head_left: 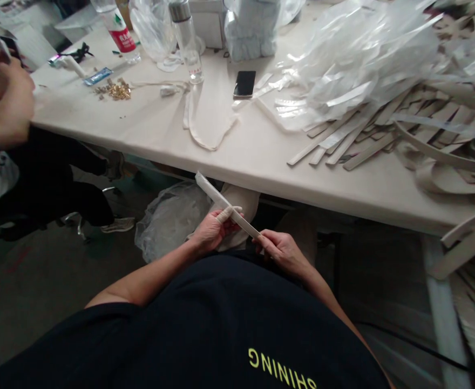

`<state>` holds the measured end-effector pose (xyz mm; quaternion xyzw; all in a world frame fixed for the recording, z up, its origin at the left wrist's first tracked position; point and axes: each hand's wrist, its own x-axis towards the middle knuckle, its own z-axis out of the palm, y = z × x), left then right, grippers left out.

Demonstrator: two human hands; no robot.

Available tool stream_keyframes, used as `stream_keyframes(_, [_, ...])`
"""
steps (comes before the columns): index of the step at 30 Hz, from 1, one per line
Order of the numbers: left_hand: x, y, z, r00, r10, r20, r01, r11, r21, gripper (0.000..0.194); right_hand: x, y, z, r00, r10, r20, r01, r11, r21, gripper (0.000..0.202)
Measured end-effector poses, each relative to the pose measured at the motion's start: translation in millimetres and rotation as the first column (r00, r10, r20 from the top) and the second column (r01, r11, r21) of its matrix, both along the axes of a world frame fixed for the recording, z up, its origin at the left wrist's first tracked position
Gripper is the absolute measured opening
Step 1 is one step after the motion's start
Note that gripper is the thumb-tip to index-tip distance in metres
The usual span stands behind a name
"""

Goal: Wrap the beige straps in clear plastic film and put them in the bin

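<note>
Just off the table's front edge, a pale flat strap (246,225) slants across in front of my body; its far part looks covered by clear plastic. My left hand (218,228) is closed around the middle of the strap, with light wrappings on at least one finger. At the strap's near end, my right hand (280,247) pinches it between thumb and fingers. On the table to the right lies a pile of similar beige straps (367,127), partly under clear plastic bags (343,59).
On the pale table (152,127) are a phone (244,84), a glass bottle (191,54), a red-labelled bottle (122,38), small gold-coloured pieces (118,90) and a loose white strip (209,146). Another person's arm (8,102) is at the left. A plastic bag (168,219) hangs below the edge.
</note>
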<state>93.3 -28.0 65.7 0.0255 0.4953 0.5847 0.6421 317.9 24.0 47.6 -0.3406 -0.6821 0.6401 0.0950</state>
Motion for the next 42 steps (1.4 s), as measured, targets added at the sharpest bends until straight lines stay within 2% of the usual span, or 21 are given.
stream_keyframes(2, [0.0,2.6,0.3,0.999,0.052,0.008,-0.052,0.999,-0.016,0.014,15.5,-0.9,3.9,1.000,-0.016,-0.019,0.016,1.000,0.024,0.039])
stream_keyframes(4, [0.1,5.4,0.8,0.996,0.091,0.021,-0.091,0.995,-0.032,0.013,31.3,-3.3,7.1,0.998,-0.067,-0.016,0.068,0.997,0.043,0.045])
stream_keyframes(6, [4.4,6.6,0.5,0.997,0.074,0.022,-0.073,0.997,-0.026,0.014,38.4,-6.5,9.1,0.990,-0.139,-0.003,0.138,0.986,0.092,0.049])
stream_keyframes(9, [17.1,5.8,-1.7,0.999,-0.046,0.029,0.046,0.999,-0.008,0.021,27.1,-9.4,10.1,0.987,-0.161,-0.002,0.159,0.973,0.166,0.048])
stream_keyframes(11, [23.3,5.8,-3.0,0.993,-0.112,0.034,0.112,0.994,-0.001,0.027,15.8,-9.1,9.7,0.989,-0.149,-0.018,0.150,0.974,0.167,0.049])
stream_keyframes(14, [21.9,8.0,-3.3,0.998,-0.063,0.010,0.063,0.998,0.020,0.027,14.5,-7.3,8.3,0.990,-0.135,-0.038,0.138,0.984,0.109,0.055])
stream_keyframes(17, [16.6,8.9,-3.5,0.999,0.036,-0.026,-0.035,0.999,0.025,0.024,28.6,-7.7,6.2,0.991,-0.130,0.017,0.129,0.989,0.069,0.044])
stream_keyframes(19, [17.7,7.3,-5.1,0.999,0.027,-0.037,-0.027,0.999,0.019,0.028,35.2,-9.4,5.5,0.983,-0.164,0.083,0.154,0.982,0.113,0.038])
stream_keyframes(21, [22.6,4.9,-7.3,0.999,-0.030,-0.024,0.030,0.999,0.017,0.036,35.9,-10.5,6.5,0.974,-0.193,0.116,0.172,0.971,0.168,0.040])
stream_keyframes(23, [28.3,3.0,-9.3,0.997,-0.070,-0.012,0.070,0.997,0.033,0.047,33.1,-10.0,9.7,0.975,-0.209,0.082,0.196,0.970,0.142,0.041])
stream_keyframes(26, [34.0,1.8,-11.5,0.994,-0.087,-0.065,0.092,0.993,0.073,0.058,25.4,-5.6,17.0,0.977,-0.214,-0.012,0.213,0.977,-0.020,0.053])
stream_keyframes(28, [36.7,1.3,-13.2,0.985,-0.135,-0.111,0.146,0.985,0.093,0.056,15.4,-1.1,19.7,0.986,-0.159,-0.042,0.155,0.985,-0.081,0.060])
stream_keyframes(31, [41.3,0.5,-16.1,0.954,-0.255,-0.156,0.275,0.953,0.126,0.050,-8.9,6.7,16.4,0.994,-0.077,-0.073,0.070,0.993,-0.090,0.063])
stream_keyframes(34, [43.5,0.0,-16.3,0.941,-0.302,-0.150,0.328,0.922,0.206,0.047,-33.8,13.5,8.9,0.990,-0.087,-0.110,0.072,0.988,-0.138,0.063])
stream_keyframes(36, [40.1,0.7,-13.5,0.957,-0.271,-0.103,0.289,0.922,0.257,0.048,-43.0,16.1,6.1,0.989,-0.091,-0.117,0.073,0.986,-0.147,0.060])
stream_keyframes(38, [31.0,3.1,-8.7,0.981,-0.188,-0.046,0.193,0.948,0.254,0.046,-44.0,16.9,5.9,0.992,-0.066,-0.108,0.053,0.991,-0.124,0.056])
stream_keyframes(40, [16.7,7.2,-3.3,0.999,-0.035,0.000,0.035,0.981,0.190,0.033,-38.4,16.5,6.3,0.996,-0.037,-0.080,0.028,0.994,-0.102,0.051])
stream_keyframes(42, [1.0,12.2,0.8,0.992,0.129,0.012,-0.129,0.986,0.109,0.020,-29.6,16.0,5.6,0.999,-0.017,-0.040,0.013,0.996,-0.090,0.049])
